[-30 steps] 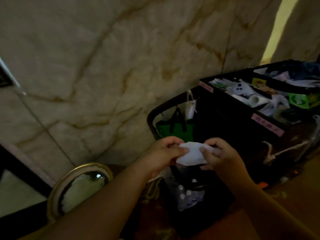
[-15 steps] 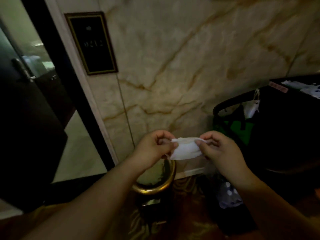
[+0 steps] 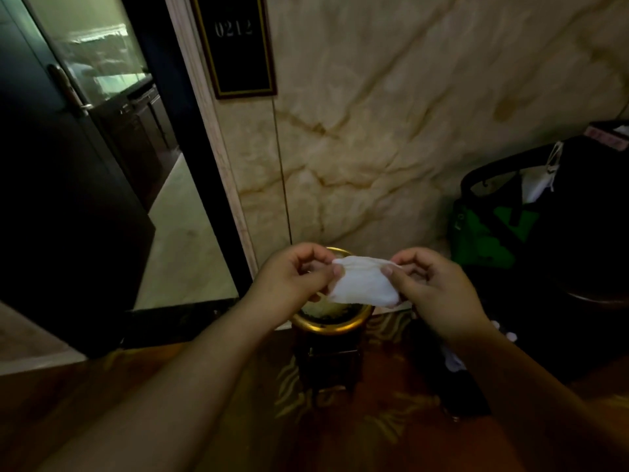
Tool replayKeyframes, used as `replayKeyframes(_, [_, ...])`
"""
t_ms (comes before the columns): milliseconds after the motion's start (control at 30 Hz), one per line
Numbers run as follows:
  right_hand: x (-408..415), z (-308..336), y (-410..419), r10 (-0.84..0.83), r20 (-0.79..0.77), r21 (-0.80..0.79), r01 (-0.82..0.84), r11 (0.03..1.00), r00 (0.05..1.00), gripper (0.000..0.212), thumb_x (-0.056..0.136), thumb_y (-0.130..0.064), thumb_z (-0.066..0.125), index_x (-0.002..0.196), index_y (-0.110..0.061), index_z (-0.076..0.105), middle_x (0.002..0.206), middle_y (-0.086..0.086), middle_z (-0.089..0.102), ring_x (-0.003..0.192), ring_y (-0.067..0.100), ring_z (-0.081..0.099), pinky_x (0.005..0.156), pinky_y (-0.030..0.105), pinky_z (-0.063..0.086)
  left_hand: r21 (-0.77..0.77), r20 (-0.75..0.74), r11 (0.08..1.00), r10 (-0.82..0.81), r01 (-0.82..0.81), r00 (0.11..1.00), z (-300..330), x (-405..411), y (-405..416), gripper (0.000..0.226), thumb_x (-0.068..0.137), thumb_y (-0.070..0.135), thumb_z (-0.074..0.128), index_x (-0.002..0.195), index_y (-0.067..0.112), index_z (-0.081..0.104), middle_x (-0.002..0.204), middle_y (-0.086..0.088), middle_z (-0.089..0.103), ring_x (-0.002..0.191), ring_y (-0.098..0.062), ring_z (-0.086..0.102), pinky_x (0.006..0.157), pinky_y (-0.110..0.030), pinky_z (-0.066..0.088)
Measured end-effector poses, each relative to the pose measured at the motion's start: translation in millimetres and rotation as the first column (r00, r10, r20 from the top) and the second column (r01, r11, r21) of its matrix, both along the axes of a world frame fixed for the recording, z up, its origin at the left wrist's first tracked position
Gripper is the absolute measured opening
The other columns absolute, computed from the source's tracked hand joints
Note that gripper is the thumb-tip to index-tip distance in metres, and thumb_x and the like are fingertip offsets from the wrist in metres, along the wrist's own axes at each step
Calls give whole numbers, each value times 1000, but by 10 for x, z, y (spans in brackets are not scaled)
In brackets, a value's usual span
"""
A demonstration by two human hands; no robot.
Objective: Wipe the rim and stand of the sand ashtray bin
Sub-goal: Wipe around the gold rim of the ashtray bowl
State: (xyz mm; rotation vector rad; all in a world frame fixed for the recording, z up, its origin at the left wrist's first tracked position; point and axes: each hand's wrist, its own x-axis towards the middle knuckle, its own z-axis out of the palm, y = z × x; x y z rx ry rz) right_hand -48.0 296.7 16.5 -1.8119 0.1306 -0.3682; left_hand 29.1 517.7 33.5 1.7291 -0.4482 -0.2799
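Note:
A white wipe (image 3: 364, 282) is stretched between both hands in the middle of the head view. My left hand (image 3: 292, 277) pinches its left corner and my right hand (image 3: 435, 287) pinches its right corner. Directly below the wipe stands the sand ashtray bin: a gold rim (image 3: 332, 327) around pale sand, on a dark square stand (image 3: 328, 364). The wipe hangs above the bin and hides much of the sand bowl; it does not touch the rim.
The marble wall (image 3: 391, 131) rises right behind the bin, with a black room-number plaque (image 3: 235, 46). A dark open door (image 3: 61, 199) stands left. A black cleaning cart with a green bag (image 3: 490, 233) is close on the right. Patterned carpet (image 3: 340, 434) lies underfoot.
The view has swung left from the cart to the wall and doorway, and the ashtray bin now sits centred under my hands. Both hands have kept pulling the wipe open.

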Motion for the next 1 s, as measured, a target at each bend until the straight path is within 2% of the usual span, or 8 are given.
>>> replayKeyframes(100, [38,-77,-65,25,-29,0,-25,1000,999,4,88,-27,74,88,-30,72,82,-8,75,69,2,71,53,12,51,11,3,1000,27,-27,1000,-84,-23,-24,1,83,31,76,82,31,75,68,8,70,64,-9,68,62,-32,58])
replayKeyframes(233, [106,-274,-150,35,-73,-63,-40,997,997,8,88,-26,75,86,-32,71,84,-13,73,69,1,70,51,14,51,64,-5,994,85,-84,996,-277,-48,-48,2,88,30,74,88,31,75,78,9,72,79,-22,71,74,-44,61])
replayKeyframes(400, [107,-667,-223,101,-131,-245,-131,961,986,14,88,-28,72,85,-40,66,77,-15,69,76,-2,66,59,16,54,149,76,985,80,-90,994,-692,-169,-100,5,87,35,71,91,32,73,84,5,73,76,-16,70,67,-29,59])
replayKeyframes(533, [89,-962,-233,213,-203,-309,-269,912,956,18,90,-19,72,90,-36,66,79,-12,70,69,-12,63,63,0,43,161,8,987,21,-22,1000,-1045,-218,-112,7,92,25,69,93,32,71,79,1,72,68,-15,69,63,-34,57])
replayKeyframes(600, [76,-1107,-235,208,-188,-260,-253,932,960,19,84,-30,72,92,-46,68,89,-11,74,75,-7,67,68,2,46,136,-45,991,2,5,999,-1229,-217,-98,5,91,28,70,92,32,71,75,-1,71,64,-15,69,60,-33,56])
replayKeyframes(700, [103,-1345,-236,220,-187,-211,-258,943,957,25,74,-47,62,94,-63,62,102,-27,70,87,-4,70,71,13,54,127,-60,991,40,-32,997,-1517,-160,-36,5,85,34,73,91,35,72,74,1,71,59,-12,67,55,-25,52])
replayKeyframes(867, [232,-1855,-150,191,-168,-245,-229,942,967,19,79,-41,70,96,-48,68,91,-17,75,77,4,73,65,21,58,145,-5,983,111,-110,994,-1983,-22,125,12,74,32,76,85,38,76,77,0,71,58,-7,62,54,-23,54])
replayKeyframes(1000, [329,-2273,-41,218,-140,-259,-248,933,966,19,78,-31,74,96,-39,72,93,-9,76,81,8,74,68,24,58,155,91,975,148,-160,985,-2325,109,207,16,70,30,78,83,38,77,78,-6,71,62,-18,64,51,-15,47])
